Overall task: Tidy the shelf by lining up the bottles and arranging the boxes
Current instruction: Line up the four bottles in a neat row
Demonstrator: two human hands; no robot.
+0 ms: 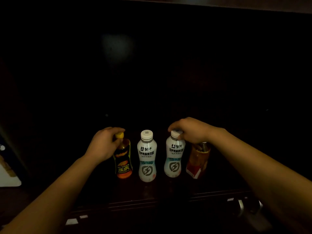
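Head camera looks down into a very dark shelf. Nearest, at the bottom of the frame, two bare forearms reach in from the lower left and lower right corners over the shelf's front edge [135, 202].

Just beyond that edge, across the lower middle of the frame, four bottles stand upright in a rough row, each with its long axis vertical. From frame left they are a black-and-orange bottle [124, 163], a free white bottle [146, 159], a second white bottle [173, 159] and an amber bottle [197, 159].

The left hand [103, 144] comes from frame left, its fingers and thumb curled round the black-and-orange bottle's neck just under the yellow cap [119, 135]. The right hand [190, 130] comes from frame right, its fingers closed over the second white bottle's cap, and its wrist crosses in front of the amber bottle's top.

Each held bottle hangs straight below its fingers, so any nudge along the row would likely be a short slide of the base. The free white bottle stands between the two hands, about as near to one as to the other, and nothing touches it.

Farther back the shelf is black, and I can make out no boxes there.
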